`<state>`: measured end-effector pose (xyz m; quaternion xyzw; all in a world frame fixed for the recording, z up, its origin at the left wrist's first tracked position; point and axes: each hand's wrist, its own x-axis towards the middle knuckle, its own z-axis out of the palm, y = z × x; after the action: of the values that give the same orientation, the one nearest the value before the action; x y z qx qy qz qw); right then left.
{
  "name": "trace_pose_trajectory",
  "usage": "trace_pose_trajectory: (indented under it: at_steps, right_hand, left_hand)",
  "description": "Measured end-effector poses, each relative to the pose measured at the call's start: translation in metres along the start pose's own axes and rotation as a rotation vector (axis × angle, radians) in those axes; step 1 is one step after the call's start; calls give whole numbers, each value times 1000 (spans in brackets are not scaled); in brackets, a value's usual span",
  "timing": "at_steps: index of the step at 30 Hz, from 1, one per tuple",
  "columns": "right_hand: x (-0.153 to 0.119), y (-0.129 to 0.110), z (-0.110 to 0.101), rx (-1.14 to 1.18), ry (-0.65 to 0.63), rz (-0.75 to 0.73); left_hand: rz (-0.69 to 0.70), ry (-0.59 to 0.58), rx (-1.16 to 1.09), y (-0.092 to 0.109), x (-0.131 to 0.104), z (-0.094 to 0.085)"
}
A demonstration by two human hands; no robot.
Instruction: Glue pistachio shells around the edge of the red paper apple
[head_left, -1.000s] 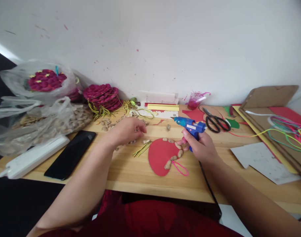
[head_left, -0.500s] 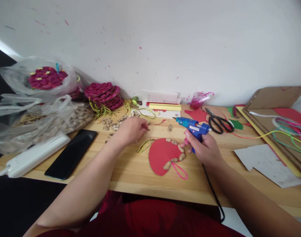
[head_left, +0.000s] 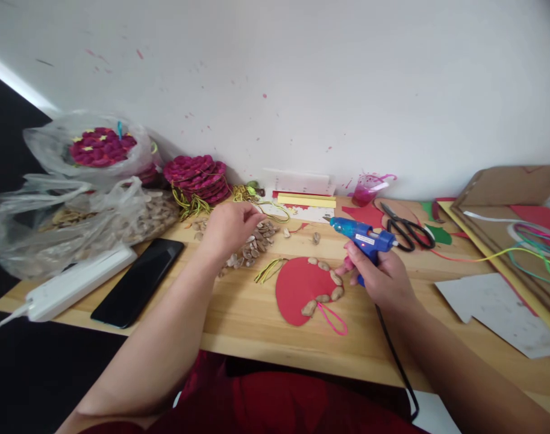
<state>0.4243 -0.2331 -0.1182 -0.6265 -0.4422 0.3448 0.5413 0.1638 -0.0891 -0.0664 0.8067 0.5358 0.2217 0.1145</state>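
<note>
My right hand (head_left: 385,274) grips a blue glue gun (head_left: 362,236) by its handle, nozzle pointing left. Below the nozzle lies a red cutout (head_left: 297,292) with several peanut shells (head_left: 335,278) along its right edge, a pink loop (head_left: 333,319) and a yellow-green tassel (head_left: 268,271). Over a pile of loose shells (head_left: 252,247) is my left hand (head_left: 234,228), its fingers pinched together; I cannot make out what is between them. A single shell (head_left: 316,238) and a smaller pale piece (head_left: 286,232) sit right of the pile.
Plastic bags (head_left: 80,223), a white power strip (head_left: 78,280) and a black phone (head_left: 139,282) occupy the left. Stacked magenta crafts (head_left: 197,178) stand behind. Scissors (head_left: 405,226), a stained cup (head_left: 365,190), card scraps (head_left: 500,310) and cardboard (head_left: 505,193) are at right. The gun's cord (head_left: 396,358) hangs over the front edge.
My left hand has moved left and slightly up, baring more of the shell pile. A small pale piece now shows right of it. The glue gun stays near the same place.
</note>
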Motion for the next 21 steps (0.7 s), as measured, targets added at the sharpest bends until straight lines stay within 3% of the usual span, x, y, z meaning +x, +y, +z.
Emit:
trace_pose_trajectory:
  at_steps: [6, 12, 18, 21]
  right_hand:
    - [0, -7, -1, 44, 12, 21]
    - [0, -9, -2, 34, 26, 22]
    - [1, -7, -2, 30, 23, 23]
    - [0, -5, -2, 34, 26, 19]
  left_hand:
    - [-14, -30, 50, -1, 1, 3]
    - [58, -143, 40, -1, 2, 13]
    - [291, -218, 50, 1, -3, 22]
    - [330, -234, 147, 2, -4, 28]
